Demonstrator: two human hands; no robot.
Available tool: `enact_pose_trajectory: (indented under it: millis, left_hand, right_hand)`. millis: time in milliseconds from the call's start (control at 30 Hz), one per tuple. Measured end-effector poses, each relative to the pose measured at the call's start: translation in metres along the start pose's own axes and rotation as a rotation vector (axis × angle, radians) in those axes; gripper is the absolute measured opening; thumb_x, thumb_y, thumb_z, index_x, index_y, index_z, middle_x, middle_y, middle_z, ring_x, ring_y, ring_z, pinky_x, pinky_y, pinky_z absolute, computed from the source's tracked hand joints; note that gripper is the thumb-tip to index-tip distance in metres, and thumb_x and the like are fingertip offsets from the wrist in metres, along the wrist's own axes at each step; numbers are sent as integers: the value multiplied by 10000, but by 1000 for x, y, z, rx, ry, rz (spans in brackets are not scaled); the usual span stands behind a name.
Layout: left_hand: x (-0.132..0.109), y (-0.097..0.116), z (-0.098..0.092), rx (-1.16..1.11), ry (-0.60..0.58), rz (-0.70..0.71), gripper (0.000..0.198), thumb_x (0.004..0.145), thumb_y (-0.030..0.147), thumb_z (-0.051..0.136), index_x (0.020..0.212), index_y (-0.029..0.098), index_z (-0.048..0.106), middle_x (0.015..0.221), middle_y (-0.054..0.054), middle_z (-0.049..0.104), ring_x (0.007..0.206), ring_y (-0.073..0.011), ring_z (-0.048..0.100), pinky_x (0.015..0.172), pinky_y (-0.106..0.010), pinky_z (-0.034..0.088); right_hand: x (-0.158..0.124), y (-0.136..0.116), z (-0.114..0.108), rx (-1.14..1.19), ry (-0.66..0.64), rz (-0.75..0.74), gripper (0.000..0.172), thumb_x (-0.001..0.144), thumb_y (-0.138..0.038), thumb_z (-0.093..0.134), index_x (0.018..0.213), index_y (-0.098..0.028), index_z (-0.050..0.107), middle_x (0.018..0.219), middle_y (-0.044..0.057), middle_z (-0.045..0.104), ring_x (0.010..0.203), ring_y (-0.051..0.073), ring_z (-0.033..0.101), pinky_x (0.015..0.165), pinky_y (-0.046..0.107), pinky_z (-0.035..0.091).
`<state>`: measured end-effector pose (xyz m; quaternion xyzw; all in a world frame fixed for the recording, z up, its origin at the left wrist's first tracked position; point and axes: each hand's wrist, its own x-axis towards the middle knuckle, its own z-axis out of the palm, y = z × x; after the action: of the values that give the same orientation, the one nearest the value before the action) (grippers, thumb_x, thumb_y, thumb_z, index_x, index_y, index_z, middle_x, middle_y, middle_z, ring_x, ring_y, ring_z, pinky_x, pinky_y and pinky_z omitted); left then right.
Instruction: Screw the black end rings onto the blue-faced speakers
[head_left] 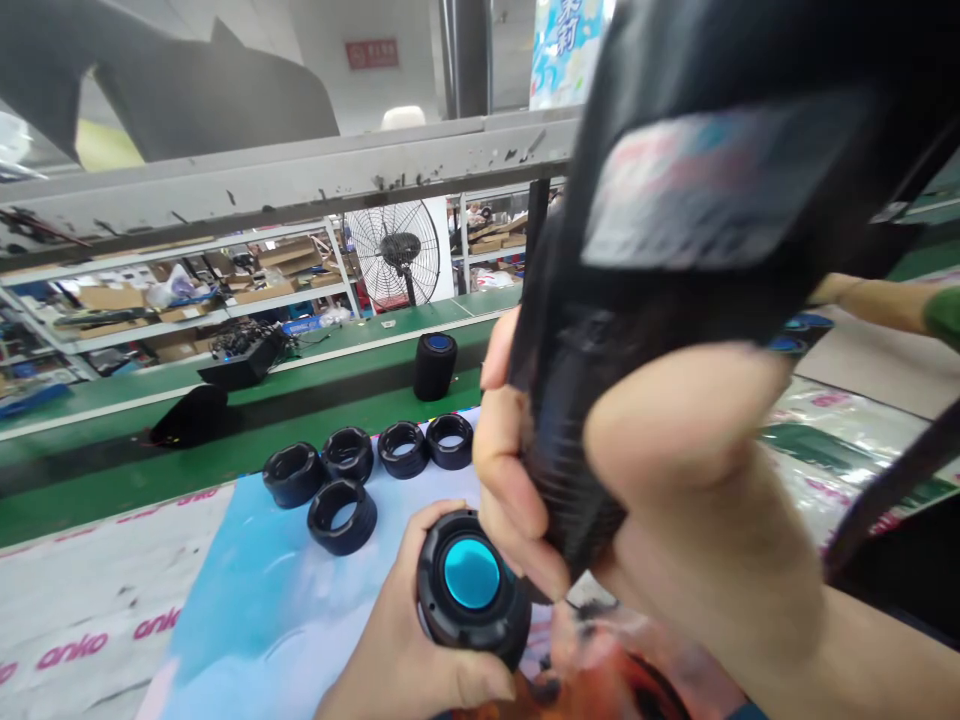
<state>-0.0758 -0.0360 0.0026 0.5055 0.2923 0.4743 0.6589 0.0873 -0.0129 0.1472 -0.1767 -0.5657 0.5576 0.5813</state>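
My left hand (pixel 420 625) is closed around a black cylindrical speaker (pixel 442 625), its shiny blue round end facing up toward me. In my right hand (pixel 675 450) is a black handheld power tool (pixel 675 310) with a ribbed grip and a pale label, raised very close to the camera and blurred. The tool's working end is out of view, so its exact kind cannot be made out. Beyond my left hand, several black rings (pixel 345 538) lie on a blue and pink printed mat (pixel 247 600).
Behind the mat runs a green conveyor belt (pixel 360 390), with another black speaker (pixel 435 372) upright on it. A grey metal beam (pixel 300 170) crosses above. Another person's arm (pixel 877 303) reaches in at right. A fan (pixel 400 248) and cluttered shelves (pixel 180 320) stand farther back.
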Motion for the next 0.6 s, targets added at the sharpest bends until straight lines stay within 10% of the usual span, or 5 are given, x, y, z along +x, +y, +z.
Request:
enact_pose_trajectory:
  millis: [233, 400, 600]
  left_hand:
    - [-4, -4, 0, 69, 31, 26, 823, 644, 545, 1061, 1285, 237, 649, 1149, -113, 854, 1050, -385, 825, 941, -472, 638]
    - [-4, -3, 0, 22, -24, 48, 665, 723, 558, 1018, 1202, 251, 674, 1063, -65, 834, 917, -303, 822, 863, -404, 639]
    - [-8, -7, -5, 188, 232, -13, 1046, 482, 591, 1092, 1348, 249, 617, 1225, -89, 787, 1095, -342, 759, 946, -389, 602]
  right_hand:
    - [-12, 25, -13, 163, -144, 224, 291, 785, -494, 967, 889, -280, 801, 629, -75, 659, 436, 66, 495, 426, 149, 440]
    - [-5, 20, -9, 49, -159, 187, 428, 775, -501, 977, 674, -225, 666, 523, -74, 567, 390, 82, 476, 389, 187, 414]
    - [8, 18, -36, 19, 161, -177, 422, 770, -597, 974, 918, -300, 712, 552, -88, 585, 348, 121, 478, 372, 258, 398]
